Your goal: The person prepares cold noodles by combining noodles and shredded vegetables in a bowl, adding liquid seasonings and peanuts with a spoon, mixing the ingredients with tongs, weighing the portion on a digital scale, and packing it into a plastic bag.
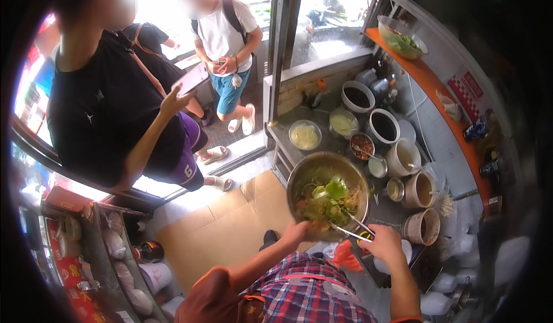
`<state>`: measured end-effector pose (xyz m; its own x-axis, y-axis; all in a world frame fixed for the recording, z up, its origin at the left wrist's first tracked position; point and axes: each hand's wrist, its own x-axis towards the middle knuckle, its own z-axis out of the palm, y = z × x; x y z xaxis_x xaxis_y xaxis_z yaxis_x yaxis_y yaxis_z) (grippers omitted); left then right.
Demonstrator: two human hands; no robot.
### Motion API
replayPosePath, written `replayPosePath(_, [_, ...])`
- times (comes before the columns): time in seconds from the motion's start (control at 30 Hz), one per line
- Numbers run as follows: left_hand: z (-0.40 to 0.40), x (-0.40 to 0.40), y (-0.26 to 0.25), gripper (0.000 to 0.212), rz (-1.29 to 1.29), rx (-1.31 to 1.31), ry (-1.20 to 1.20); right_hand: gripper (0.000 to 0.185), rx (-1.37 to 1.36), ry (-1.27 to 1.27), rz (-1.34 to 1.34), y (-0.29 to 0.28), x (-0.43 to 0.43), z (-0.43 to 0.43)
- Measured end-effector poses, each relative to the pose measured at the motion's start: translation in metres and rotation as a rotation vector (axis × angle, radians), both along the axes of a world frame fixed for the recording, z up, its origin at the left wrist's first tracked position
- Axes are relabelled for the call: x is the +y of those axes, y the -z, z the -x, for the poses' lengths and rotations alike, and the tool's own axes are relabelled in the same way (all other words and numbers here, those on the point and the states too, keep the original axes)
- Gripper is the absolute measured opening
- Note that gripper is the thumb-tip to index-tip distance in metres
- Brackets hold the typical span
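Observation:
A large steel mixing bowl (294,180) is tilted at the counter's near edge, with leafy greens (337,190) and other mixed food inside. My left hand (298,233) grips its lower left rim. In my right hand (382,241) are metal tongs (358,232), their tips down in the food. Just beyond the bowl stand a small bowl of chopped reddish bits (362,143) with a spoon, a cup of pale liquid (377,166) and a clear bowl of pale slices in liquid (305,135). A plaid apron (302,288) covers my front.
Tubs of dark liquid (384,126) and brown sauce (420,190) line the counter's right side. An orange shelf (449,94) above holds a clear bowl of greens (402,42). A person in black (103,107) holds a phone at left; another in white (229,24) stands in the doorway. Cardboard (216,232) covers the floor.

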<state>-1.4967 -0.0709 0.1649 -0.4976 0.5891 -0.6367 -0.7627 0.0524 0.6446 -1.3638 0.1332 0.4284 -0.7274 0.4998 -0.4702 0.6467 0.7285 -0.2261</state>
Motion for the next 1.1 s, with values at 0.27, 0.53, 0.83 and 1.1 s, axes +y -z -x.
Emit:
replayPosePath(0.27, [-0.017, 0.031, -0.069, 0.031, 0.204, 0.204, 0.157, 0.035, 0.216, 0.100, -0.022, 0.017, 0.054, -0.054])
replayPosePath(0.53, [-0.080, 0.051, -0.056, 0.040, 0.003, -0.067, -0.135, 0.036, 0.159, 0.005, -0.043, 0.035, 0.115, -0.067])
replayPosePath(0.83, [-0.112, 0.093, -0.069, 0.022, 0.030, -0.021, -0.228, 0.044, 0.228, 0.023, 0.012, 0.071, 0.148, -0.094])
replayPosePath(1.1, [-0.073, 0.097, -0.050, 0.021, -0.045, -0.019, -0.193, 0.037, 0.261, 0.083, -0.134, 0.043, 0.143, -0.070])
